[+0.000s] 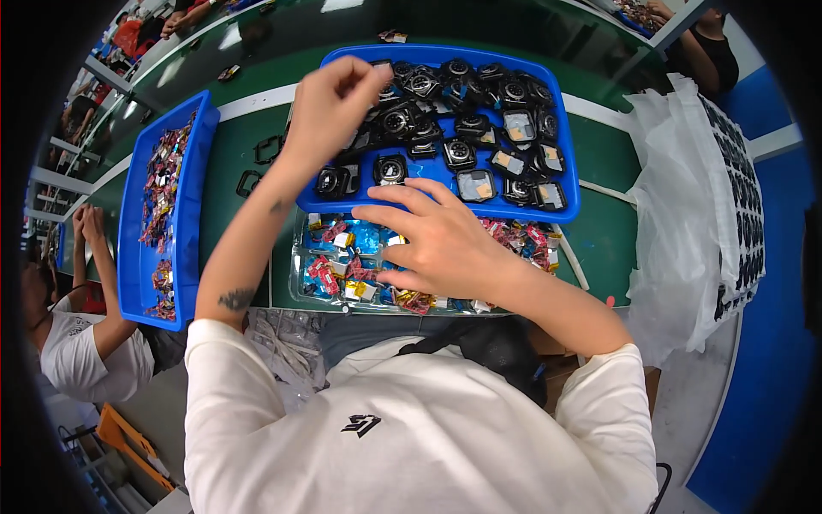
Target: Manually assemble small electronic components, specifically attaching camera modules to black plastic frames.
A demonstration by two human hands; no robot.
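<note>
The person's left forearm point(244, 236) reaches over the tabletop's point(604, 231) near edge, the left hand point(336, 107) farther in, fingers curled toward the thumb, their closure unclear. The right hand point(447, 244), nearer that edge, points leftward, palm down, fingers spread.

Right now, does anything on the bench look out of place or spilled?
Yes: two black frames lie loose on the green bench, between the narrow blue tray and the wide blue tray. They seem stray, because many black casings sit inside the wide one.
</note>
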